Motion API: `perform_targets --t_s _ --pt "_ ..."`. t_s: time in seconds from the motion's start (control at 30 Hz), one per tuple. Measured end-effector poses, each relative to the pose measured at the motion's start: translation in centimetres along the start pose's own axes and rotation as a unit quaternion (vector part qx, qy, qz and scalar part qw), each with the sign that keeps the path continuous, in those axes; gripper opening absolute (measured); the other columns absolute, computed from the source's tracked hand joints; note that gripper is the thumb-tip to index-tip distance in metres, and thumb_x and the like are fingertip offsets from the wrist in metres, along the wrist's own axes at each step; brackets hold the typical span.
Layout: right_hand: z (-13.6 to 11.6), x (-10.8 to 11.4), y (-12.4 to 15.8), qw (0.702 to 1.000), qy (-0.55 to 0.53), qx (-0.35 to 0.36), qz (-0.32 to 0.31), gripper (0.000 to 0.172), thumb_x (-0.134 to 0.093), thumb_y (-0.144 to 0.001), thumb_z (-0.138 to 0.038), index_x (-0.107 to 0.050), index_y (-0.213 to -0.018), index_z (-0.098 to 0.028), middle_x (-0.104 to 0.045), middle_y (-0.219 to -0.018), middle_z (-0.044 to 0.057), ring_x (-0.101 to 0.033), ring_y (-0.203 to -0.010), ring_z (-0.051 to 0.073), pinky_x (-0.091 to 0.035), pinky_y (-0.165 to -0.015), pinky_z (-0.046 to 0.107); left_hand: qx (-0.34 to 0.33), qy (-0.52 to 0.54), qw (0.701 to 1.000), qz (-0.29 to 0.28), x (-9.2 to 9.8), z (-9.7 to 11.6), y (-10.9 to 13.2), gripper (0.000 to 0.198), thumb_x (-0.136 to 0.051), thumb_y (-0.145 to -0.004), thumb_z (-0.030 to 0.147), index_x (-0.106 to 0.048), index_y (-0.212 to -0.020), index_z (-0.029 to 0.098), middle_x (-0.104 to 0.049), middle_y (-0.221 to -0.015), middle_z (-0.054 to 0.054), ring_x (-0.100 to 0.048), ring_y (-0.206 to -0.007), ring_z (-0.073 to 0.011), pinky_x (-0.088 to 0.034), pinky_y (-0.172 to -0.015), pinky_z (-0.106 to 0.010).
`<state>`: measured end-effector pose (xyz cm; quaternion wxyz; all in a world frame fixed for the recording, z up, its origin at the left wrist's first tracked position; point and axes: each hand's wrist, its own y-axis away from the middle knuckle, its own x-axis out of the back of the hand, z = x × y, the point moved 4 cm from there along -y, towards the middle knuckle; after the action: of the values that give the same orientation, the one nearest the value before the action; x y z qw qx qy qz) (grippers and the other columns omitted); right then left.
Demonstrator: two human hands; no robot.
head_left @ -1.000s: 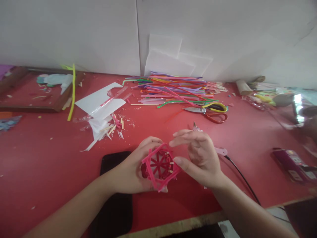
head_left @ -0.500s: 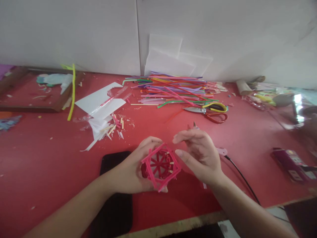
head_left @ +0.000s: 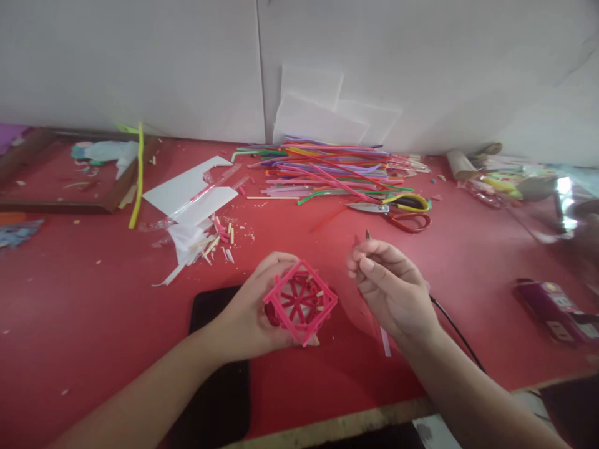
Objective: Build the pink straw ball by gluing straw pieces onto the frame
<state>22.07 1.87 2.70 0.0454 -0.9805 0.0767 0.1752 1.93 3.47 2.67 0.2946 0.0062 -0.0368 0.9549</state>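
My left hand (head_left: 248,318) holds a pink cube-shaped frame made of straws (head_left: 301,301), with spokes crossing inside it, just above the red table (head_left: 93,299). My right hand (head_left: 395,290) is to the right of the frame and apart from it. Its fingers are curled around a small glue gun whose metal tip (head_left: 367,234) sticks out above the knuckles. The gun's black cable (head_left: 456,333) runs off toward the table's front edge. A thin pale straw piece (head_left: 386,342) lies under my right wrist.
A black phone (head_left: 219,374) lies under my left forearm. A pile of coloured straws (head_left: 327,171) and scissors (head_left: 397,209) lie further back. White paper and straw offcuts (head_left: 196,212) lie to the left, a wooden tray (head_left: 70,168) at far left, a purple box (head_left: 552,308) at right.
My right hand has drawn away from the pink frame to the right and its fingers have curled shut over the glue gun. My left hand has tilted the frame slightly.
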Motion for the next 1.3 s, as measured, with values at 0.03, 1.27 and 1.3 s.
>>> perform_targets --t_s 0.03,1.27,1.3 --pt "0.2 -0.1 0.0 1.0 -0.024 -0.019 0.002 0.015 -0.083 -0.075 -0.029 -0.076 -0.089 -0.026 -0.073 -0.078 -0.002 -0.07 -0.071 0.01 -0.061 -0.065 0.021 -0.005 -0.015 1.0 0.01 0.1 0.0 0.0 0.062 -0.095 -0.058 0.03 -0.062 -0.109 0.027 -0.052 -0.113 -0.005 -0.061 -0.097 -0.0209 -0.061 -0.072 -0.027" --pt "0.9 -1.1 0.6 0.956 -0.2 -0.176 -0.122 0.026 -0.081 -0.078 -0.021 -0.067 -0.096 -0.031 -0.063 -0.07 -0.007 -0.057 -0.063 0.006 -0.051 -0.062 0.015 -0.078 -0.091 0.988 0.099 0.8 -0.6 0.0 0.064 -0.092 -0.064 0.032 -0.061 -0.119 0.034 -0.052 -0.12 -0.002 -0.061 -0.107 -0.0199 -0.061 -0.084 -0.029" --pt "0.8 -1.2 0.5 0.956 -0.204 -0.176 -0.119 0.025 -0.082 -0.077 -0.021 -0.067 -0.096 -0.031 -0.062 -0.069 -0.007 -0.057 -0.063 0.006 -0.05 -0.062 0.015 -0.079 -0.094 0.987 0.1 0.9 -0.5 0.0 0.063 -0.092 -0.064 0.032 -0.061 -0.118 0.035 -0.052 -0.119 -0.002 -0.061 -0.107 -0.0198 -0.062 -0.083 -0.029"
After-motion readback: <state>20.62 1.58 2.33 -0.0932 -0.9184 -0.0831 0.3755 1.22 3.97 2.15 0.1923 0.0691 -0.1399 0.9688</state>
